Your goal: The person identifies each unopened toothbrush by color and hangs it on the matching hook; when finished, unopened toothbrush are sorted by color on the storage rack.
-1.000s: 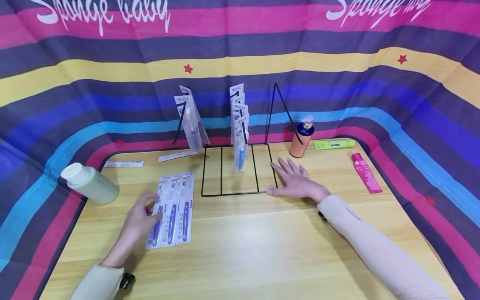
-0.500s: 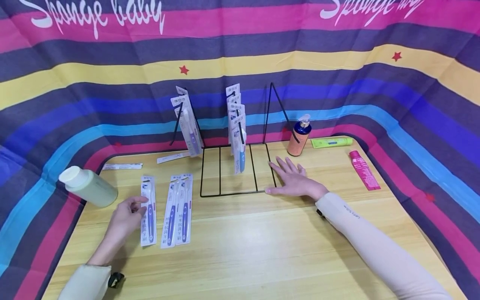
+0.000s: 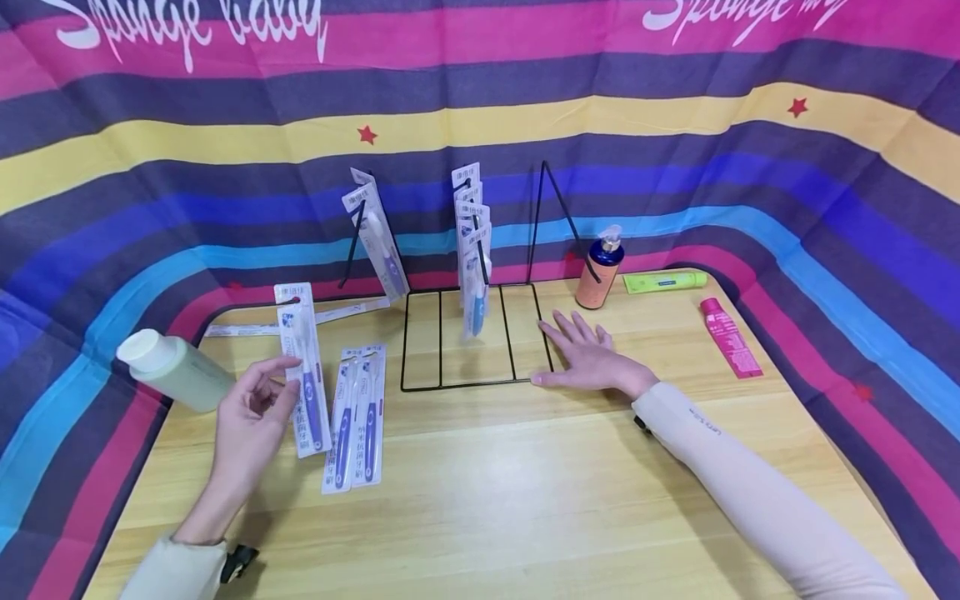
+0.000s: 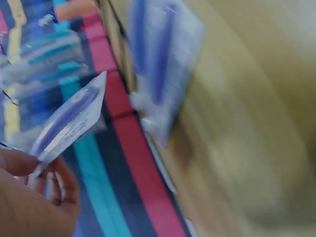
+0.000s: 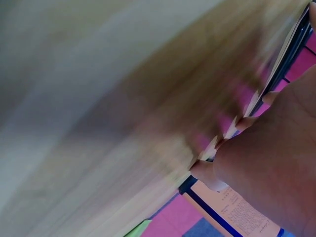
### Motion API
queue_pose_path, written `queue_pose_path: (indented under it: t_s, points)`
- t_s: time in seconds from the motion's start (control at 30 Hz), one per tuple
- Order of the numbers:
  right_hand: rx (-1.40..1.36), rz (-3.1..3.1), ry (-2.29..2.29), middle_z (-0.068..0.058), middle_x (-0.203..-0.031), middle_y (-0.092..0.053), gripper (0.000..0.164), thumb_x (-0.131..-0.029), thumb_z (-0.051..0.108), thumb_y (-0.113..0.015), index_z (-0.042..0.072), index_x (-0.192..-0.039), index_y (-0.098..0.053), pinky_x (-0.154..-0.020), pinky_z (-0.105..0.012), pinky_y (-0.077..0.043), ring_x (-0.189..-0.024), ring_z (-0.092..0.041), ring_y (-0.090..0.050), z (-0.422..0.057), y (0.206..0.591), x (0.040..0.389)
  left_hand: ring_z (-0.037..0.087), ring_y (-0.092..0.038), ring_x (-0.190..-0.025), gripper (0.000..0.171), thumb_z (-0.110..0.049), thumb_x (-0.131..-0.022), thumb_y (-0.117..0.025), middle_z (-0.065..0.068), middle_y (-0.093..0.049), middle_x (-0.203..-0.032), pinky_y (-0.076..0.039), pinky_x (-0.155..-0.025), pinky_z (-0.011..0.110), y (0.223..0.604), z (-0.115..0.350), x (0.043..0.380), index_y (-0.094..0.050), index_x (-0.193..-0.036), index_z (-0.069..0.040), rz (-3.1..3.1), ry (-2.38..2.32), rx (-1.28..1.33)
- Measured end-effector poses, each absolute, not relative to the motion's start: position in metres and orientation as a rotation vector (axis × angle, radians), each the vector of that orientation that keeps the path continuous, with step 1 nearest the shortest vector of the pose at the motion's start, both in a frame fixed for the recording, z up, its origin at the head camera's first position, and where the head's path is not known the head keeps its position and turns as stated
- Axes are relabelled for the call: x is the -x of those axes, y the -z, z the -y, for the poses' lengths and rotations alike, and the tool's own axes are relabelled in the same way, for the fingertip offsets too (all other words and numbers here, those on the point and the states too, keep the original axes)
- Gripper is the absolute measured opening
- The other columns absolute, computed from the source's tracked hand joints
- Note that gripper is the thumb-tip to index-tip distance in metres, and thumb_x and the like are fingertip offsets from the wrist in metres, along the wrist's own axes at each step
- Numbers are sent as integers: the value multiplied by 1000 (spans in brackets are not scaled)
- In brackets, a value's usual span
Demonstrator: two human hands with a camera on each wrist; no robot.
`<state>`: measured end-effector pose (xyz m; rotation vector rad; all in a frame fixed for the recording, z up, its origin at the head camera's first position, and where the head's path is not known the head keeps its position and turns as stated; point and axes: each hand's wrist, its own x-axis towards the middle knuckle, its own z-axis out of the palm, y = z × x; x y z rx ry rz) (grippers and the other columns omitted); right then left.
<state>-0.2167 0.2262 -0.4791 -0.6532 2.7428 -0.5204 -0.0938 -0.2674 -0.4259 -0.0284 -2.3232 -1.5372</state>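
Note:
My left hand [image 3: 247,433] pinches a packaged toothbrush [image 3: 307,375] with a purple handle between thumb and fingers, raised over the tabletop. The left wrist view shows this toothbrush [image 4: 71,116] tilted, its lower end at the thumb. Two matching packaged toothbrushes [image 3: 367,425] lie side by side on the table, just right of the held one. My right hand [image 3: 588,358] rests with spread fingers at the right edge of a black wire rack [image 3: 472,384]. Packaged toothbrushes hang from its left hook [image 3: 357,229], and several more packs [image 3: 472,250] hang from the middle one.
A pale green bottle [image 3: 180,371] lies left of my left hand. Two flat white packs [image 3: 352,311] lie along the back left. Behind my right hand stands an orange pump bottle [image 3: 596,279]; a green tube [image 3: 663,282] and a pink tube [image 3: 731,342] lie farther right.
My left hand has drawn one packaged toothbrush left, away from the other two, then lifted it off the table and slightly back to the right. The right hand has stayed in place.

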Motion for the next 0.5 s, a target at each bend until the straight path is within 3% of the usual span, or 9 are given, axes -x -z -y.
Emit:
queue_pose_path:
  t_s: [0.2, 0.33, 0.5]
  points:
    - [641, -2746, 512, -14, -182, 3, 111, -97, 77, -63, 19, -177, -13, -122, -77, 7, -164, -44, 12, -228, 479, 218, 17, -69, -98, 31, 26, -96, -59, 13, -76, -113, -56, -88, 20, 411, 235, 86, -63, -126, 21, 1819, 1864, 533]
    - [642, -2745, 509, -13, -183, 3, 111, -97, 77, -63, 19, -177, -13, -122, -76, 6, -164, -44, 11, -228, 479, 218, 20, -69, -100, 34, 34, -90, -53, 18, -75, -117, -57, -90, 24, 404, 219, 84, -60, -122, 27, 1647, 1934, 742]
    - [641, -2744, 502, -13, -183, 3, 111, -97, 77, -63, 19, -177, -12, -123, -76, 5, -165, -44, 10, -227, 480, 218, 20, -68, -96, 34, 35, -89, -52, 18, -74, -115, -57, -86, 23, 400, 206, 86, -60, -121, 28, 1632, 1940, 775]
